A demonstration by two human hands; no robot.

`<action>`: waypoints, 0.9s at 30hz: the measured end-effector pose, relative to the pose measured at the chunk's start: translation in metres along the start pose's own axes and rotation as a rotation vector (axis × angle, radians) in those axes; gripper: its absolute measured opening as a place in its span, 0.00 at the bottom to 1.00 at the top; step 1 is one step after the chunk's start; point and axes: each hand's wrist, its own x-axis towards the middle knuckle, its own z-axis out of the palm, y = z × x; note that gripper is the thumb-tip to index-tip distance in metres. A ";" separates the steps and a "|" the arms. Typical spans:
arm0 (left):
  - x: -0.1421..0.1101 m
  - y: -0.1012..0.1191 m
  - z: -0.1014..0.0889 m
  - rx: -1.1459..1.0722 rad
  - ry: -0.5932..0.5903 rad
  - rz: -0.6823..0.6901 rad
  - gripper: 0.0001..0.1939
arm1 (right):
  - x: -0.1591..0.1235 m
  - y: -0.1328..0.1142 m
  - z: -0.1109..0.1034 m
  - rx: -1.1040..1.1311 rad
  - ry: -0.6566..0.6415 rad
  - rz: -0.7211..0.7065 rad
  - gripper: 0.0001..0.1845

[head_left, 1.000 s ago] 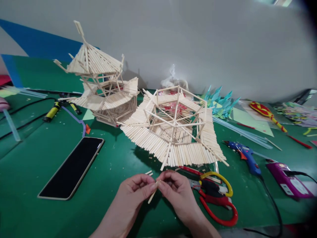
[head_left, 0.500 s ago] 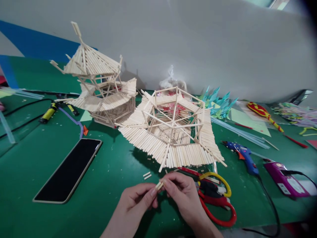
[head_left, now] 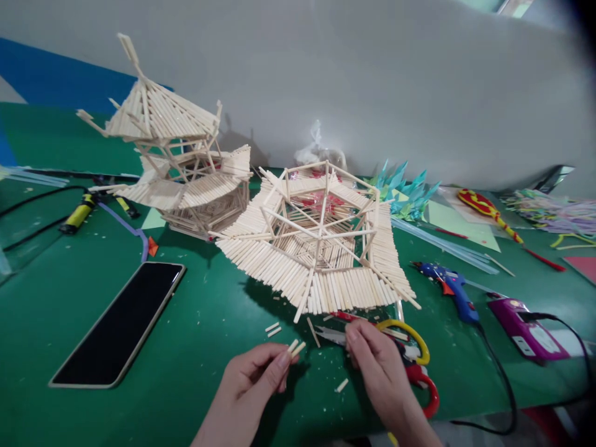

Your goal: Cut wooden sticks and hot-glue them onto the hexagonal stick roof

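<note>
My left hand [head_left: 254, 380] pinches two short wooden sticks [head_left: 295, 347] between thumb and forefinger, low at the centre. My right hand [head_left: 379, 366] lies just to the right, fingers curled down over the red and yellow scissors [head_left: 416, 360] on the green table [head_left: 200, 323]; I cannot make out whether it grips them. Right behind both hands stands a six-sided roof model of wooden sticks [head_left: 321, 248]. A taller stick pagoda [head_left: 172, 167] stands behind it to the left. Loose stick bits [head_left: 273, 328] lie between the roof and my left hand.
A black phone [head_left: 118, 323] lies at the left. A blue glue gun [head_left: 449, 288] and a purple device [head_left: 526, 326] with a black cable sit at the right. Teal folded paper [head_left: 405, 186], clear glue sticks [head_left: 447, 245] and yellow-handled tools [head_left: 79, 211] lie further back.
My hands have come apart: the left keeps the short sticks, the right has moved right and down onto the scissors. A small stick piece now lies on the table between them.
</note>
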 end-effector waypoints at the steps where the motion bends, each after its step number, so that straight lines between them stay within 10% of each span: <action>1: 0.000 -0.001 0.000 -0.031 0.001 -0.013 0.13 | -0.002 0.004 -0.011 -0.087 0.017 -0.002 0.12; 7: 0.002 -0.001 0.002 -0.373 -0.024 -0.157 0.11 | -0.018 0.039 -0.066 -0.800 0.016 -0.154 0.16; 16: 0.001 -0.003 -0.001 -0.661 -0.097 -0.227 0.09 | -0.011 0.024 -0.081 -0.890 -0.279 -0.042 0.28; 27: 0.006 -0.002 -0.001 -0.701 -0.050 -0.267 0.06 | -0.013 0.035 -0.076 -1.056 -0.217 -0.064 0.22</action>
